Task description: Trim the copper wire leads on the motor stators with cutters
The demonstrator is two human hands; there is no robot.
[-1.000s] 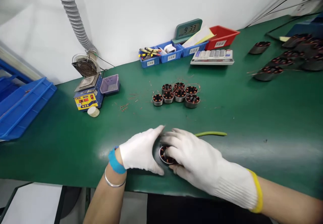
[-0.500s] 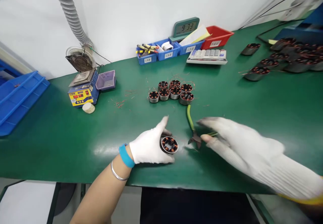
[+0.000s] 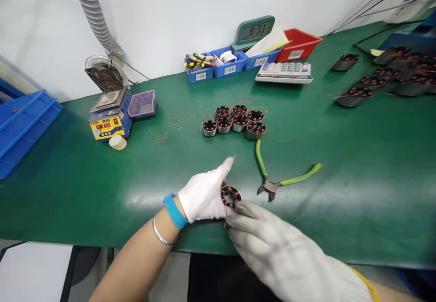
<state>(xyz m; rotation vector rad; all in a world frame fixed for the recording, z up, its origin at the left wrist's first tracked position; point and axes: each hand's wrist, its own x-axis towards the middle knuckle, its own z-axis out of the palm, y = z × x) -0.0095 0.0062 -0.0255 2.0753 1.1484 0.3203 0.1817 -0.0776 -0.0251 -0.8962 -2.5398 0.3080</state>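
Observation:
My left hand [image 3: 203,195], in a white glove, is closed round a small motor stator [image 3: 230,196] with copper windings, held tilted just above the green mat [image 3: 85,175]. My right hand [image 3: 272,243], also gloved, has its fingertips touching the stator's lower edge; whether it pinches a wire there I cannot make out. Green-handled cutters [image 3: 272,181] lie open on the mat just right of the stator. A cluster of several more stators [image 3: 235,121] stands farther back.
A solder pot [image 3: 109,111] with a purple tray sits at the back left, blue trays [image 3: 20,125] at the far left. Blue and red bins [image 3: 252,54], a clock and a calculator [image 3: 284,71] line the wall. Larger stators [image 3: 378,81] lie at the right. Copper wire scraps litter the mat.
My right hand let go of the green-handled cutters, which now lie on the mat, and came back to the stator in my left hand.

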